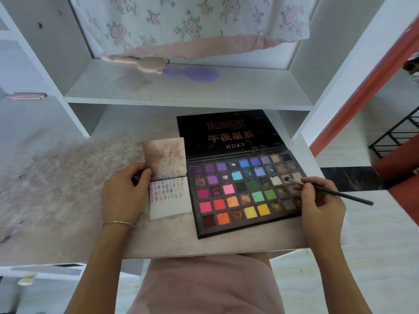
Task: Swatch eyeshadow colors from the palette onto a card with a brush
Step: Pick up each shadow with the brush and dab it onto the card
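A pale, pink-stained tabletop [68, 189] carries an open eyeshadow palette [244, 193] at the centre right, its black lid [229, 134] lying flat toward 12 o'clock; just beside it at 9 o'clock lies a small open card booklet [169, 177]; above, a white shelf [181, 89] bears a pink comb [136, 61] and a purple brush [192, 73], touching.

card [169, 196] left of palette [246, 192], touching; both on table [68, 189]

L hand [123, 191] curled, gripping; R hand [322, 200] pinching.
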`<state>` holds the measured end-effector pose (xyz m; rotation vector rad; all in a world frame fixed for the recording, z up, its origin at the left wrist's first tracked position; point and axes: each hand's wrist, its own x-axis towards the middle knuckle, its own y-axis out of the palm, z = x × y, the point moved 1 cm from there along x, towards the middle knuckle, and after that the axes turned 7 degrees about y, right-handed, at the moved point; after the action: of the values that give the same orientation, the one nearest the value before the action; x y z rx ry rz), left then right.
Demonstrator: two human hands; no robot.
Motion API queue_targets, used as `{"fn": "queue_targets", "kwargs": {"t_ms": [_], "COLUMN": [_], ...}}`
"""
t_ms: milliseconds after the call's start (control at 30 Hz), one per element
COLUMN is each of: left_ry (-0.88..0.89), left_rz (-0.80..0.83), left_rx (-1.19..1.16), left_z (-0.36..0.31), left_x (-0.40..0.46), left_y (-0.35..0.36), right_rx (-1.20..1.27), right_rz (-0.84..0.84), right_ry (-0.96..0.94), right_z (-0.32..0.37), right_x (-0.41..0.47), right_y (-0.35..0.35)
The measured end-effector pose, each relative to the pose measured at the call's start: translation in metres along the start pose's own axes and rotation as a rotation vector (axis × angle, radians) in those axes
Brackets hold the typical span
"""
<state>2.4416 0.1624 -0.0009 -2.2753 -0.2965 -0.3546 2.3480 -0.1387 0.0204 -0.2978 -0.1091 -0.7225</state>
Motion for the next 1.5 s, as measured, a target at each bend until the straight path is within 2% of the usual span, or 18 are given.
{"fn": "queue_targets", "kwargs": {"t_ms": [200,333,633,1067,1300,1500], "left_ry": [-0.017,-0.007,-0.019,-0.015,-0.019,-0.027], "left_rz": [0.011,0.025,0.038,0.03,0.019,0.02], "left_rx": [-0.002,0.001,0.008,0.0,0.002,-0.015], "left_z": [0.001,-0.001,-0.004,-0.005,-0.003,-0.006], "left_x": [0.0,-0.001,-0.001,-0.001,0.0,-0.002], "left_y": [0.0,0.0,-0.002,-0.001,0.0,-0.001], "right_rx": [-0.078,-0.165,-0.224,-0.256,-0.244,-0.017], "right_rz": [-0.182,-0.23,-0.128,-0.133,0.065,0.328], "right_ry": [0.103,0.131,0.14,0.097,-0.074,-0.092], "right_z": [-0.01,-0.014,-0.015,-0.015,-0.001,0.023], "right_x": [0.007,0.009,0.01,0.01,-0.004,-0.039], "right_y": [-0.017,-0.018,-0.017,-0.016,0.002,0.044]}}
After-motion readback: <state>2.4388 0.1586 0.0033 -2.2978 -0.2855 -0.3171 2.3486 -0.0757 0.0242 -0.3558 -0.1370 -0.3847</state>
